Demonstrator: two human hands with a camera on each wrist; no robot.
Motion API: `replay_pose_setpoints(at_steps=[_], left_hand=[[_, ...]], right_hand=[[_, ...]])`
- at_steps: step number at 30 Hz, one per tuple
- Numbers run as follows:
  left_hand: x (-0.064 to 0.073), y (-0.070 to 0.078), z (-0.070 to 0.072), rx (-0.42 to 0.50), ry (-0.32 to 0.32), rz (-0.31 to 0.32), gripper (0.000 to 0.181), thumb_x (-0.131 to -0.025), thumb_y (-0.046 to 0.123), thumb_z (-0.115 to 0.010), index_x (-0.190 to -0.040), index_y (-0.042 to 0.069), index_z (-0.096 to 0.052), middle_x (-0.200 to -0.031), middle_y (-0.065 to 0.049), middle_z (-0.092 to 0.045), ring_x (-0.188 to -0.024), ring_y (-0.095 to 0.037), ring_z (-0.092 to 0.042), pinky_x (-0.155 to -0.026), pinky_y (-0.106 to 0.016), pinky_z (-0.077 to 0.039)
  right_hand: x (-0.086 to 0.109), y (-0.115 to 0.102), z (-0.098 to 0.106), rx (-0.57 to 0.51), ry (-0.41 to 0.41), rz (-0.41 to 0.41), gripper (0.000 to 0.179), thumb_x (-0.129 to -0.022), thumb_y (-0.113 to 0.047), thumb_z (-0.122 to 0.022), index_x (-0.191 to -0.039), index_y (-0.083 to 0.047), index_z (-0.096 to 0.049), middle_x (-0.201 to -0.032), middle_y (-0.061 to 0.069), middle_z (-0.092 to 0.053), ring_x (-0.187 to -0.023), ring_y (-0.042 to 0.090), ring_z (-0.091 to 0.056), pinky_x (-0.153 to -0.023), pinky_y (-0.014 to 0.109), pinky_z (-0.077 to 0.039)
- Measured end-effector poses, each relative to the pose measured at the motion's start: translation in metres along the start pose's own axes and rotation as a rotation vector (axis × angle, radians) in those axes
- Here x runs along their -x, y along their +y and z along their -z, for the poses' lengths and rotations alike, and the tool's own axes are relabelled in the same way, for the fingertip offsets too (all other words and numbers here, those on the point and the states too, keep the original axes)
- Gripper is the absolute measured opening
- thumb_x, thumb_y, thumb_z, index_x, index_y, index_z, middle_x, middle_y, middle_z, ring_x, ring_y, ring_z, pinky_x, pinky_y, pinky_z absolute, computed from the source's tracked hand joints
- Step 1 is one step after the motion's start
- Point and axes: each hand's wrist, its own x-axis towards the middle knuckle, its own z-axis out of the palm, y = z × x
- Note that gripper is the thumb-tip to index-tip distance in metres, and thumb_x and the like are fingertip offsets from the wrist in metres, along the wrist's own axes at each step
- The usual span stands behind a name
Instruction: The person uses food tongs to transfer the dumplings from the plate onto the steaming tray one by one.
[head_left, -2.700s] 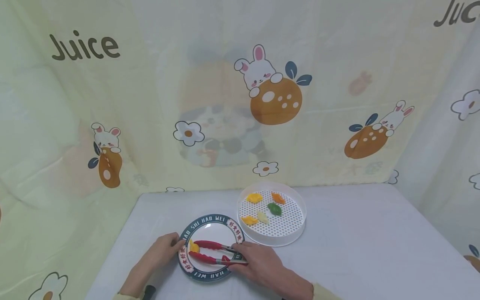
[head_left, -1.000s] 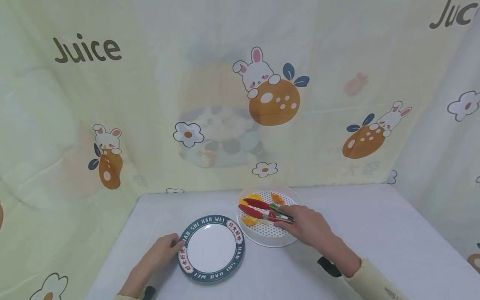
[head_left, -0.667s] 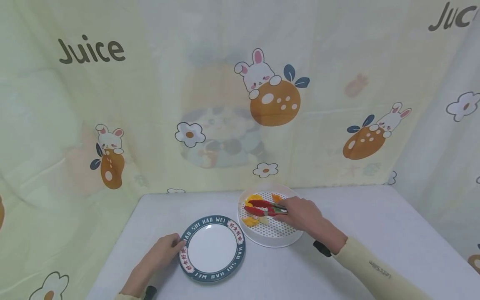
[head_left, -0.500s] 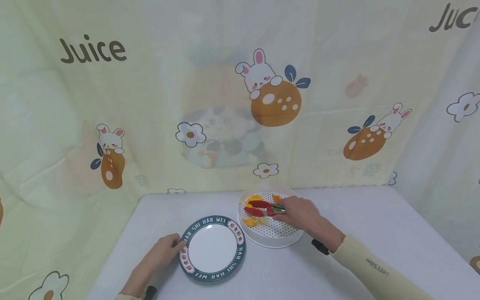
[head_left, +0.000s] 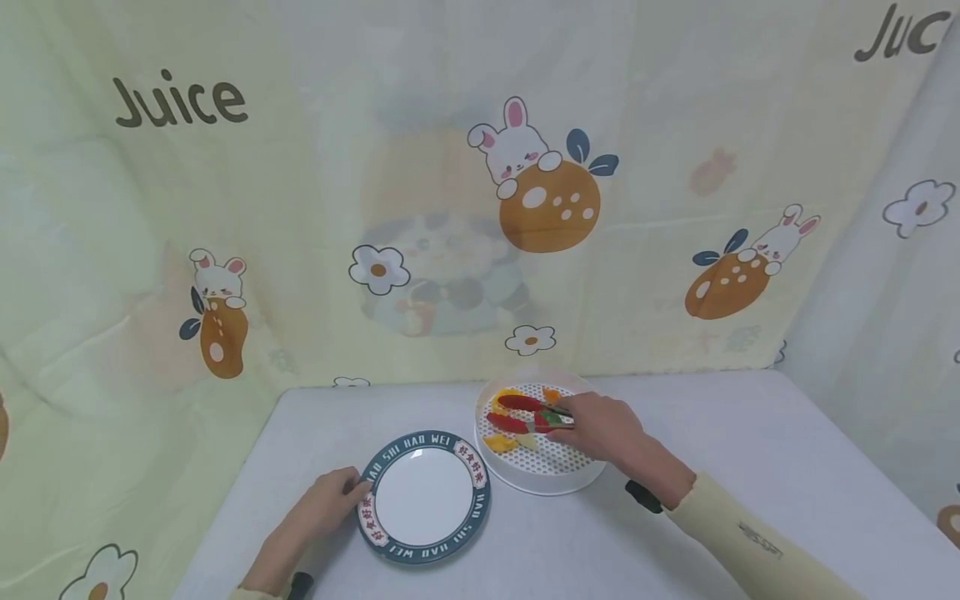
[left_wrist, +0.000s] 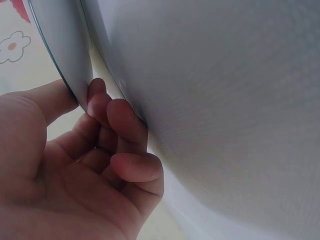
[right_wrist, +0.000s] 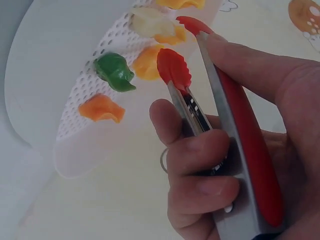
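My left hand (head_left: pixel 330 496) pinches the left rim of a round plate (head_left: pixel 423 500) with a dark teal lettered border; in the left wrist view the thumb lies on one face, fingers behind. My right hand (head_left: pixel 600 421) grips red-tipped metal tongs (head_left: pixel 521 403) over a white perforated steamer basket (head_left: pixel 551 483). The tong tips stand apart, right by a yellow dumpling-shaped piece (head_left: pixel 498 407). Around them in the basket are a green dumpling (right_wrist: pixel 114 71), an orange dumpling (right_wrist: pixel 102 107), a pale dumpling (right_wrist: pixel 152 22) and other yellow ones, partly hidden by the tongs in the head view.
The basket stands just behind and right of the plate, their edges close together. Both are on a white-covered table (head_left: pixel 690 467). A printed curtain (head_left: pixel 637 292) hangs along the table's back edge, with more curtain at the sides.
The tongs went from the plate to the basket, carrying a yellow dumpling off the plate. Their tips have since spread and the dumpling lies in the basket. My left hand stays on the rim.
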Motion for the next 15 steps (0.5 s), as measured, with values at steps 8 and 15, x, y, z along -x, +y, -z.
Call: replay_pose_setpoints(at_steps=[8,15], left_hand=[[-0.001,-0.001,0.000,0.001,-0.014,0.016,0.026,-0.101,0.032,-0.059,-0.084,0.012,-0.057,-0.073,-0.001,-0.055,-0.069,-0.015,-0.051,-0.062,-0.029,-0.046],[-0.002,-0.002,0.000,-0.004,-0.012,0.017,0.025,-0.101,0.031,-0.058,-0.084,0.012,-0.057,-0.073,-0.002,-0.055,-0.070,-0.015,-0.051,-0.063,-0.029,-0.045]], right_hand=[[0.027,-0.004,0.004,-0.194,-0.032,-0.075,0.088,-0.077,-0.060,-0.079,-0.145,-0.012,-0.050,-0.131,0.010,-0.062,-0.107,0.025,-0.058,-0.085,0.045,-0.055],[0.061,-0.010,-0.035,-0.373,-0.130,0.014,0.095,-0.071,-0.067,-0.079,-0.148,-0.026,-0.042,-0.113,-0.005,-0.060,-0.092,0.011,-0.055,-0.071,0.028,-0.051]])
